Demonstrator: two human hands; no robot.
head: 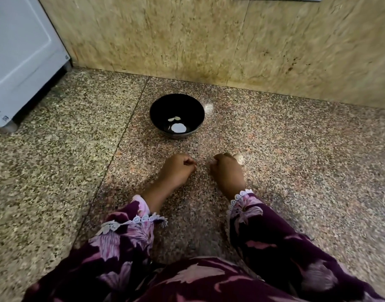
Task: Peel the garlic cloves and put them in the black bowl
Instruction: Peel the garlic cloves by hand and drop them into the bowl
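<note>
The black bowl (156, 105) stands on the speckled granite surface, near the back wall. Several peeled, pale garlic cloves (178, 127) lie in its bottom. Both hands rest on the surface in front of the bowl, a hand's width apart. My left hand (178, 168) is curled into a loose fist with the thumb against the forefinger, and I see nothing in it. The fingers of my right hand (227, 171) curl round a pale garlic clove (239, 159), which shows at the hand's far right side and is mostly hidden.
A beige stone wall (209, 40) rises right behind the bowl. A white appliance (19, 62) stands at the far left. A pale glare spot (209, 107) lies beside the bowl's right rim. Purple floral sleeves cover both forearms.
</note>
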